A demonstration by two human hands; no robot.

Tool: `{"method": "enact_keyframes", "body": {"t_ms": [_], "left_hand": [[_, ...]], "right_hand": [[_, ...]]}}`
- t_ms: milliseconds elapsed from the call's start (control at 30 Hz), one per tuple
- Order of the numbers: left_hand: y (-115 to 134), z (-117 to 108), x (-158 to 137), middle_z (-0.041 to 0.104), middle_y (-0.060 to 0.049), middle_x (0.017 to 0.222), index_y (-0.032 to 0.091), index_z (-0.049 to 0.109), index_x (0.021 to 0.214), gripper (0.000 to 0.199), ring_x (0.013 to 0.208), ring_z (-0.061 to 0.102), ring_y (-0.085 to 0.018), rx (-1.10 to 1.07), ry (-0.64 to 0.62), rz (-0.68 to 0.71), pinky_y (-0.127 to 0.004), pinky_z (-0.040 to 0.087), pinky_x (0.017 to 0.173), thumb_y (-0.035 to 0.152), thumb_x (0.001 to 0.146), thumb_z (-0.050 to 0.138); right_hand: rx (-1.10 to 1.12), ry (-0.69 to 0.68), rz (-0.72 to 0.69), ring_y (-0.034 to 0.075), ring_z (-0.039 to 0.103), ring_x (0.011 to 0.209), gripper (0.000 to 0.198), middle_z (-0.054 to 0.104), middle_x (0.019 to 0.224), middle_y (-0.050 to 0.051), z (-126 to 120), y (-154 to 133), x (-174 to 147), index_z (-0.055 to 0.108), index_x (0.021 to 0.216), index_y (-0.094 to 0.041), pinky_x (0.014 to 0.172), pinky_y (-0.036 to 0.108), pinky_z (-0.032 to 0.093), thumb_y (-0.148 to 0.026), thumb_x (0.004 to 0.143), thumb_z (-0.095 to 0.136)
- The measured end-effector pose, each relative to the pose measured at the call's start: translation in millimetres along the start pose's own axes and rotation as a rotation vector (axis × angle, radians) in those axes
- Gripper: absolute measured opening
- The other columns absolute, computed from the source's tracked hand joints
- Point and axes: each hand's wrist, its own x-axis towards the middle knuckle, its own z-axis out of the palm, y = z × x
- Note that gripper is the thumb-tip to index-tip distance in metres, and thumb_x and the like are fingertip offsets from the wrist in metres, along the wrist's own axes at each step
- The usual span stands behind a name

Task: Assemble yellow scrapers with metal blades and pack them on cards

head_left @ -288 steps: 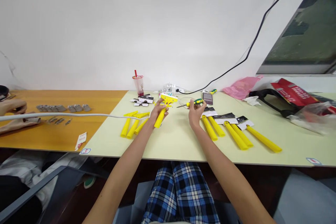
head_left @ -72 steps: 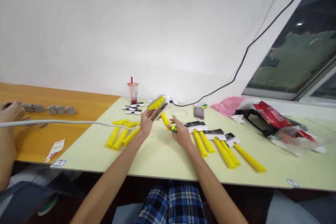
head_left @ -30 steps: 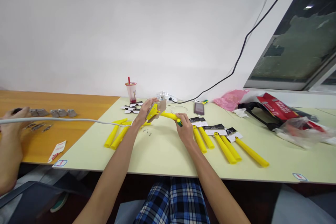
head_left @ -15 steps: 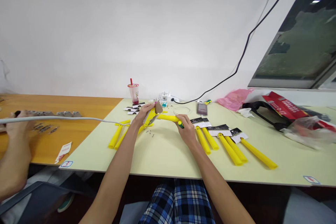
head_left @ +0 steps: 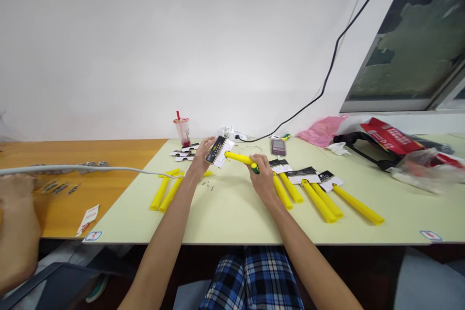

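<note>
Both hands hold one yellow-handled scraper (head_left: 240, 157) above the table. Its head carries a black-and-white card (head_left: 221, 150) that faces me. My left hand (head_left: 201, 161) is closed on the head at the card's left edge. My right hand (head_left: 262, 177) is wrapped round the far end of the handle. A green-and-yellow screwdriver handle (head_left: 255, 168) also sticks out of my right hand. Two yellow T-shaped handles (head_left: 160, 196) lie beside my left forearm. Tiny screws (head_left: 209, 185) are scattered on the table below the scraper.
Several carded yellow scrapers (head_left: 319, 201) lie at right. Behind are loose cards (head_left: 184, 152), a drink cup (head_left: 182, 131), a power strip (head_left: 228, 133) and a phone (head_left: 278, 147). Bags (head_left: 395, 140) sit far right. A grey cable (head_left: 109, 168) crosses left, near another person's arm (head_left: 20, 232).
The scraper's head has turned over, so its black-and-white card now faces me instead of the yellow bracket and brown plate. The hands keep their grip and have moved slightly.
</note>
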Motion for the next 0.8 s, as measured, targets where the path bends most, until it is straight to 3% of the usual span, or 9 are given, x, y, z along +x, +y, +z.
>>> {"method": "enact_keyframes", "body": {"t_ms": [133,233,333,467,567,667,800], "left_hand": [[-11,6,-2,0.081,-0.01,0.124,0.02,0.08,0.124,0.059,0.122,0.074,-0.034,-0.03,-0.051,-0.14,-0.04,0.06,0.097,0.062,0.083,0.093],[-15,10,-5,0.082,-0.012,0.12,0.019,0.081,0.126,0.058,0.117,0.076,-0.034,-0.025,-0.101,-0.217,-0.042,0.062,0.097,0.05,0.08,0.098],[-17,12,-3,0.083,-0.008,0.117,0.021,0.08,0.128,0.061,0.105,0.078,-0.027,0.001,-0.042,-0.133,-0.034,0.061,0.088,0.03,0.071,0.104],[-20,8,5,0.083,-0.005,0.112,0.022,0.079,0.128,0.069,0.093,0.077,-0.02,-0.035,0.102,-0.034,-0.03,0.059,0.08,0.02,0.064,0.104],[-22,2,9,0.083,-0.006,0.119,0.024,0.079,0.132,0.07,0.098,0.076,-0.02,-0.111,0.129,0.011,-0.031,0.06,0.086,0.017,0.066,0.101],[-24,-1,10,0.083,-0.005,0.12,0.026,0.078,0.133,0.066,0.107,0.077,-0.022,-0.171,0.11,0.021,-0.033,0.06,0.093,0.016,0.071,0.097],[-24,-2,7,0.083,-0.002,0.119,0.027,0.08,0.12,0.053,0.114,0.075,-0.021,-0.275,0.116,0.005,-0.032,0.058,0.1,0.01,0.07,0.086]], "right_hand": [[-0.03,0.069,0.037,0.028,0.074,0.108,0.013,0.072,0.117,0.012,0,3,0,0.069,0.119,-0.025,0.09,0.04,0.063,-0.023,0.107,0.066],[-0.052,0.071,0.073,0.028,0.074,0.108,0.011,0.071,0.117,0.012,1,4,0,0.068,0.116,-0.025,0.091,0.041,0.062,-0.024,0.107,0.064],[-0.071,0.046,0.088,0.029,0.074,0.109,0.011,0.072,0.118,0.013,2,5,-1,0.066,0.117,-0.025,0.09,0.042,0.063,-0.026,0.107,0.061],[-0.059,-0.053,0.09,0.03,0.077,0.106,0.023,0.077,0.116,0.013,4,4,-2,0.066,0.127,-0.023,0.088,0.042,0.064,-0.037,0.109,0.064],[-0.023,-0.144,0.092,0.03,0.078,0.109,0.034,0.08,0.121,0.015,5,0,-3,0.067,0.133,-0.021,0.092,0.042,0.064,-0.046,0.109,0.065],[-0.002,-0.212,0.09,0.03,0.078,0.11,0.033,0.081,0.121,0.014,4,-7,-2,0.07,0.133,-0.022,0.096,0.041,0.063,-0.045,0.111,0.062],[0.026,-0.227,0.068,0.028,0.078,0.112,0.028,0.08,0.12,0.013,1,-12,0,0.07,0.133,-0.024,0.097,0.039,0.063,-0.039,0.112,0.06]]}}
